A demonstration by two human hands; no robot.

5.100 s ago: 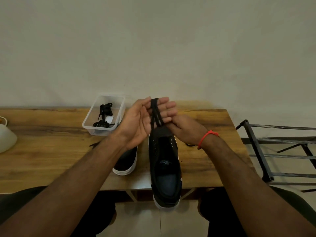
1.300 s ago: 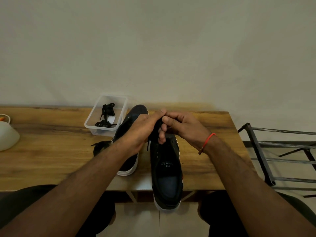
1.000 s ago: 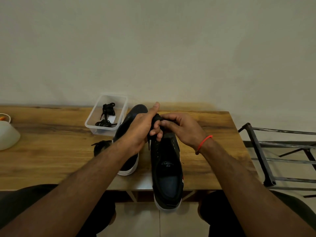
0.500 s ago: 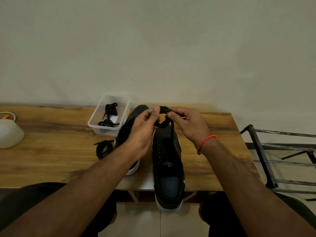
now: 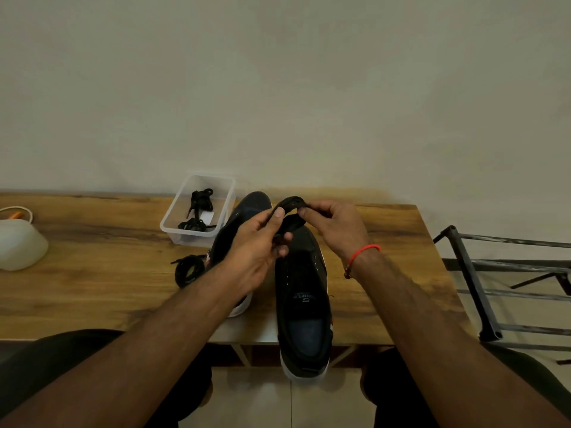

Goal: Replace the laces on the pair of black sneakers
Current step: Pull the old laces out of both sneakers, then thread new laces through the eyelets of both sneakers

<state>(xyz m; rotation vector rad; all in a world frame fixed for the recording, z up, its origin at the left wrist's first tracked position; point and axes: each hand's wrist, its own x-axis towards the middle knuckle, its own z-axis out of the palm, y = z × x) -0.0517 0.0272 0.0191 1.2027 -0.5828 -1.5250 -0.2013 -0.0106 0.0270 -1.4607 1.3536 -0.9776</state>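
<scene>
Two black sneakers with white soles lie on the wooden table (image 5: 92, 273). The right sneaker (image 5: 304, 307) has no lace and its heel hangs over the near edge. The left sneaker (image 5: 238, 220) is partly hidden under my left forearm. Above the right sneaker's toe I hold a bundled black lace (image 5: 292, 208): my left hand (image 5: 259, 242) pinches one end and my right hand (image 5: 335, 227) pinches the other. A coiled black lace (image 5: 188, 268) lies on the table left of the sneakers.
A clear plastic tub (image 5: 173, 223) with two bundled black laces stands behind the left sneaker by the wall. A white rounded object (image 5: 18, 245) sits at the table's far left. A dark metal rack (image 5: 482, 291) stands right of the table.
The lace bundle has come up off the right sneaker's toe and is now stretched a little wider between my two hands. The sneakers have not moved.
</scene>
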